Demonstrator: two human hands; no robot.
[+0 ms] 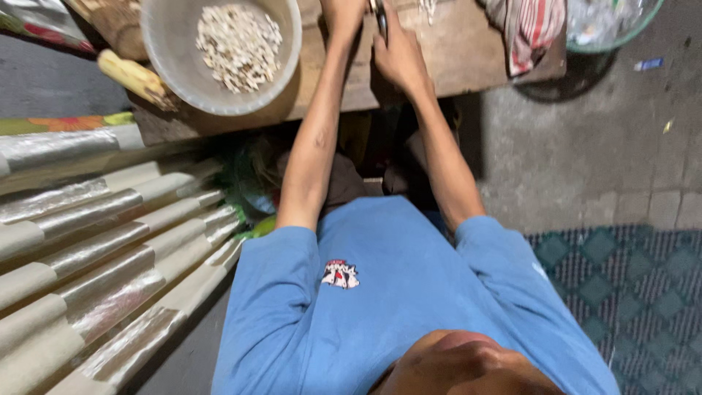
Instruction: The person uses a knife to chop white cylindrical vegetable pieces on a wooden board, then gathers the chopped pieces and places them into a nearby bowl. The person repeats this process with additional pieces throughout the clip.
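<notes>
Both hands meet at the board's far edge.
Right hand [401, 58] grips a knife [382, 16], blade probably pointing away; left hand [342, 13] is cropped, grip unclear, bowl [164, 44] to its left.

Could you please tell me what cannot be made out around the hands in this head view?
- Left hand: fingers cut off by the top edge.
- Right hand: grips a dark thing, too cropped to identify.
- Pale pieces in the grey bowl: too blurred to identify.

One camera sits on the person's head. It looks straight down, close over the blue shirt [380, 307], toward the tabletop [453, 51] at the top edge.
</notes>
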